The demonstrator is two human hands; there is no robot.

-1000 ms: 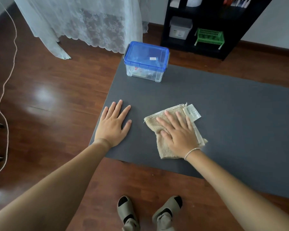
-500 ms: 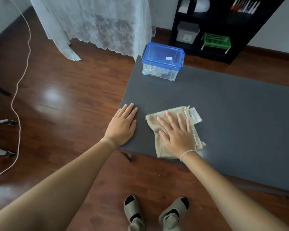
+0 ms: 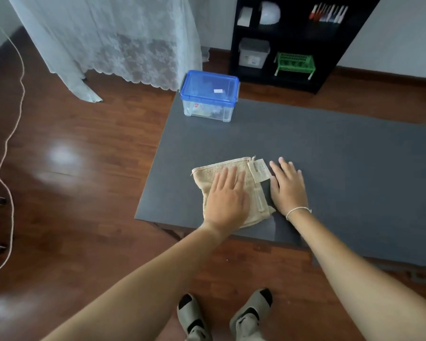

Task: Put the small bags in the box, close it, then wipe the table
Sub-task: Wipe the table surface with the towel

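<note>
The left hand [image 3: 228, 201] lies flat, fingers spread, on the cloth [image 3: 251, 193]; the right hand [image 3: 287, 187] rests flat on the table [image 3: 354, 168], holding nothing.

A glossy reddish-brown wooden plank floor [image 3: 79, 148] fills the room, with a bright patch of reflected light at the left. A white lace curtain [image 3: 123, 38] hangs at the far left. A black open shelving unit [image 3: 298, 40] stands against the pale far wall [image 3: 403, 33], holding a green plastic basket [image 3: 295, 63].
</note>
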